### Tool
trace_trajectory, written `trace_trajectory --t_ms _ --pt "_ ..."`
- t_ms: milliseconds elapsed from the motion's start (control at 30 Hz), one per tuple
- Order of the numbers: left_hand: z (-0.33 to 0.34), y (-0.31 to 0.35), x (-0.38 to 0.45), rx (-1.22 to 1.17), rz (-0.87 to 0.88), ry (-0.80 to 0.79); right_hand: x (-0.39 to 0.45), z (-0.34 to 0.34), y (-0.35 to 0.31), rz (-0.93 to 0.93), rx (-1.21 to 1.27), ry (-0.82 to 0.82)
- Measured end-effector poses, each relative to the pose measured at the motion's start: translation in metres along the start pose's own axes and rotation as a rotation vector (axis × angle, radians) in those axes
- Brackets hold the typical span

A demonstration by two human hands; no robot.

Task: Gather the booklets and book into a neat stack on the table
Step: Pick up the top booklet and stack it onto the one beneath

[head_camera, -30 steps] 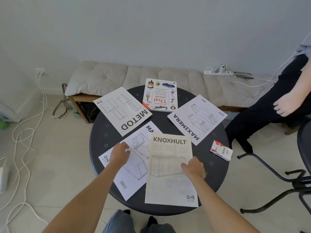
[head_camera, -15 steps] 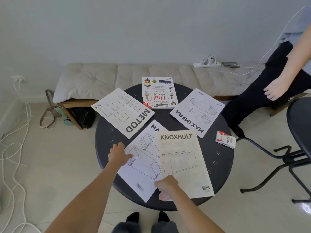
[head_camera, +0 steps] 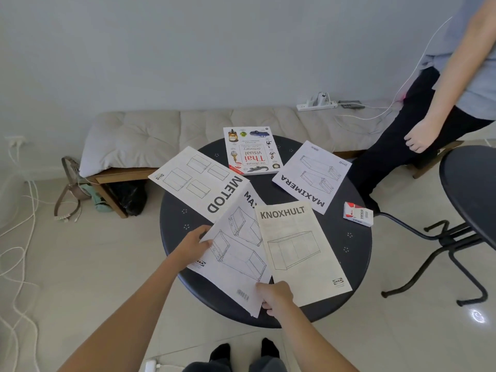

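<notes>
On the round black table (head_camera: 346, 253) lie several booklets and one book. The KNOXHULT booklet (head_camera: 298, 251) is at the near middle, and my right hand (head_camera: 273, 295) pinches its near left corner. Beside it, partly underneath, a white drawer-diagram booklet (head_camera: 236, 253) is tilted up, with my left hand (head_camera: 194, 244) gripping its left edge. The METOD booklet (head_camera: 198, 181) lies at the far left. The MAXIMERA booklet (head_camera: 312, 175) lies at the far right. The Thai visual dictionary book (head_camera: 251, 151) rests at the far edge.
A small red and white box (head_camera: 358, 214) sits at the table's right edge. A cushioned bench (head_camera: 161, 130) runs behind. Another person (head_camera: 429, 124) sits at the right, next to a black stool (head_camera: 467, 189). Cables (head_camera: 18, 237) trail over the floor on the left.
My right hand has slid from the KNOXHULT booklet's middle to its near left corner. My left hand has closed on the white booklet's left edge and lifted it.
</notes>
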State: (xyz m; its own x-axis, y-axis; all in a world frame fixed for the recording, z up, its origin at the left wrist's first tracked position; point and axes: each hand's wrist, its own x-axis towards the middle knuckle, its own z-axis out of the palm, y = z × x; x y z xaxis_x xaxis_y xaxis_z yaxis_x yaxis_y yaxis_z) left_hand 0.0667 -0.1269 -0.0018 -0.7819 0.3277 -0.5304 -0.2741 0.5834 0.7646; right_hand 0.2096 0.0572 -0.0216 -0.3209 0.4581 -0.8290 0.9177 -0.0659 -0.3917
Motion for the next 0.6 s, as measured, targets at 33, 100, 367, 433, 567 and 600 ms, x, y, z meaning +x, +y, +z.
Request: trace_trajectory --t_ms 33,100,367,433,567,600 --pt "-0.004 0.002 -0.004 -0.019 0.008 0.002 -0.002 -0.001 -0.002 0.0 0.035 -0.006" --pt "-0.013 0.002 -0.012 -0.058 0.01 0.012 -0.003 0.0 -0.006 0.014 0.192 -0.091" --pt "-0.05 -0.034 -0.042 -0.309 -0.092 0.144 -0.015 0.017 -0.043 -0.107 0.345 -0.331" --pt "-0.051 -0.034 -0.05 -0.433 -0.154 0.137 -0.016 0.014 -0.056 -0.183 0.243 -0.278" --pt "-0.038 -0.029 -0.047 -0.521 -0.2 0.145 -0.011 -0.007 -0.076 -0.316 0.097 -0.189" --pt "-0.033 -0.025 -0.045 -0.546 -0.201 0.164 -0.008 -0.015 -0.08 -0.332 0.076 -0.174"
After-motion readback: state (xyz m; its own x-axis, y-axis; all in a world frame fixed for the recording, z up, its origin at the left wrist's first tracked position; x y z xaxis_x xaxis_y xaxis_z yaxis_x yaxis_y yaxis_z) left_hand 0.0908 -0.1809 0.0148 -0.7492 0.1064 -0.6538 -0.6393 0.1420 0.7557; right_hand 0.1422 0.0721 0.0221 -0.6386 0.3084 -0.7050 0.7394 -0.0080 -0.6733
